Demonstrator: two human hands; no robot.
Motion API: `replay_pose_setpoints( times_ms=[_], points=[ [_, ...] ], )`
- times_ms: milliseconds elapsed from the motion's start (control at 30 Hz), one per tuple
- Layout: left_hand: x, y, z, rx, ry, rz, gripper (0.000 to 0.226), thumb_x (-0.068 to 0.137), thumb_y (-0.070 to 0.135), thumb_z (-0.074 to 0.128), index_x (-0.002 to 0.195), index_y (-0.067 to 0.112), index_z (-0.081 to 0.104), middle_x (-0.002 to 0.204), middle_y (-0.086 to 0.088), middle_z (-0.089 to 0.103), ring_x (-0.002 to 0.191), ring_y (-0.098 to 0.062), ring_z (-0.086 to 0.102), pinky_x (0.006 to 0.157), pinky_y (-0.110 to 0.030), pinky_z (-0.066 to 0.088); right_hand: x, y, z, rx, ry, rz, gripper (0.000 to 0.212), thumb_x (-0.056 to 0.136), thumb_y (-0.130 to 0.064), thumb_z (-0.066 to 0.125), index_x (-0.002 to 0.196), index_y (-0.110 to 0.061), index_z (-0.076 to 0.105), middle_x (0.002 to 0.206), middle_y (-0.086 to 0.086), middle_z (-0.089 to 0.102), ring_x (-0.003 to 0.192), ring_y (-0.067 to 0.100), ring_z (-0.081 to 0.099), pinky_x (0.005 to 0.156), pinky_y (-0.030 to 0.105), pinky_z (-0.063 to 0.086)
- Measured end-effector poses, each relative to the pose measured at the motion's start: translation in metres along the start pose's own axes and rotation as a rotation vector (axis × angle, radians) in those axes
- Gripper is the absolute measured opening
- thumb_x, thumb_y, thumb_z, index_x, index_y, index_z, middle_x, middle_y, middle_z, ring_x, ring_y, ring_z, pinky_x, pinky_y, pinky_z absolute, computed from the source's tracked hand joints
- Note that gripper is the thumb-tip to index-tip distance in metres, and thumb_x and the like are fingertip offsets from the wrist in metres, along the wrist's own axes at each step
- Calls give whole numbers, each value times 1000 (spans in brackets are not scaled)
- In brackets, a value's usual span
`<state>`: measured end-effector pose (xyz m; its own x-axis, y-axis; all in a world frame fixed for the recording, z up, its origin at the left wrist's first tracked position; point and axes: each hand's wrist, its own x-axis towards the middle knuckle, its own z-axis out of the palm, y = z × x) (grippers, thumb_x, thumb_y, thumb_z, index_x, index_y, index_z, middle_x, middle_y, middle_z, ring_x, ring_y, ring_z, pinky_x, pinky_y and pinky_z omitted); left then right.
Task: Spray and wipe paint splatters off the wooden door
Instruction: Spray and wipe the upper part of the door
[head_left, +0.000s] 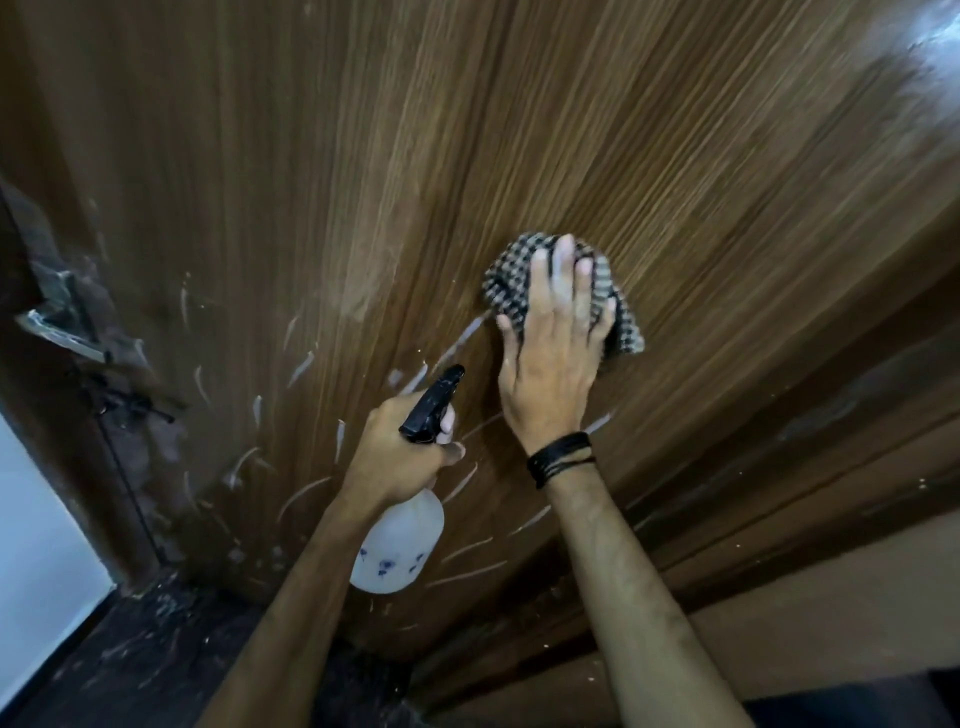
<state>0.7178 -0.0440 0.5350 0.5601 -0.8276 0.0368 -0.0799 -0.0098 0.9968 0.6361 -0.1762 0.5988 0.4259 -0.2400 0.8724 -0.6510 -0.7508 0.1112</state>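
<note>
Beside the cloth (563, 293), spray bottle (402, 540) nozzle-up.

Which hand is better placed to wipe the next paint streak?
Right. The right hand already presses the checked cloth on the door beside a streak; the left hand grips the spray bottle.

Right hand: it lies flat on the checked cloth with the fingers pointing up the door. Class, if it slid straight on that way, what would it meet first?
Probably nothing but bare wood. Beyond the right hand and checked cloth, the door looks free of paint streaks, though that part is blurred.
</note>
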Motion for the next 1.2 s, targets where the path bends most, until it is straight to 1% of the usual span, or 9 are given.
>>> replay_pose_setpoints(
  times_ms=[233,467,567,667,800,867,967,1100,1200],
  points=[
    [4,0,-27,-31,-28,10,23,76,-3,79,83,14,65,66,4,66,50,-8,58,59,-33,46,-104,-7,38,-81,-319,-206,91,83,-11,73,156,-19,19,163,-1,17,152,10,-3,124,36,1],
    [-1,9,-52,-72,-37,63,15,81,-12,70,88,-2,61,74,-9,62,49,-9,54,50,-23,46,-20,-26,29,-19,-7,4,67,98,-24,57,154,-15,21,161,7,24,152,12,-8,123,44,1],
    [0,7,-57,-90,-38,63,15,82,-14,68,90,-6,59,74,-11,61,50,-12,55,48,-23,46,-13,-34,36,-51,14,-91,68,98,-22,58,154,-16,21,162,1,20,152,12,-5,123,44,3],
    [5,4,-57,-66,-42,76,16,82,-12,70,89,-4,59,69,-8,62,48,-14,55,49,-27,46,-48,-31,46,15,-151,-304,77,93,-11,62,156,-18,19,164,-1,16,153,13,4,124,42,6],
    [9,1,-51,-32,-83,94,20,77,-3,78,86,8,64,69,-4,66,49,-19,58,51,-32,46,-112,-9,43,21,-369,-263,87,87,-6,68,157,-21,18,166,-6,8,152,8,5,112,42,40],
    [9,-1,-46,-53,-125,84,19,75,0,77,86,7,63,74,-12,65,52,-26,59,50,-32,46,-118,5,36,-23,-338,-173,93,83,-5,72,157,-22,17,166,-6,6,152,9,3,116,43,31],
    [6,-1,-27,0,-199,80,18,79,-9,74,88,1,62,82,-18,66,50,-13,57,53,-29,46,-89,26,14,-62,-174,-30,86,82,-4,71,153,-15,23,161,5,19,150,19,10,121,42,5],
    [-3,-3,5,19,-294,65,18,79,-10,73,89,0,62,81,-19,64,59,-9,60,56,-21,45,-52,58,-13,3,16,216,64,97,-20,54,152,-10,21,159,18,24,148,31,16,121,41,0],
    [-5,-7,28,46,-344,67,18,79,-5,74,87,5,62,74,-8,63,57,-5,59,60,-21,44,-79,69,-10,6,-21,227,64,96,-17,56,150,-9,23,159,16,21,148,32,15,122,40,-2]
  ],
)
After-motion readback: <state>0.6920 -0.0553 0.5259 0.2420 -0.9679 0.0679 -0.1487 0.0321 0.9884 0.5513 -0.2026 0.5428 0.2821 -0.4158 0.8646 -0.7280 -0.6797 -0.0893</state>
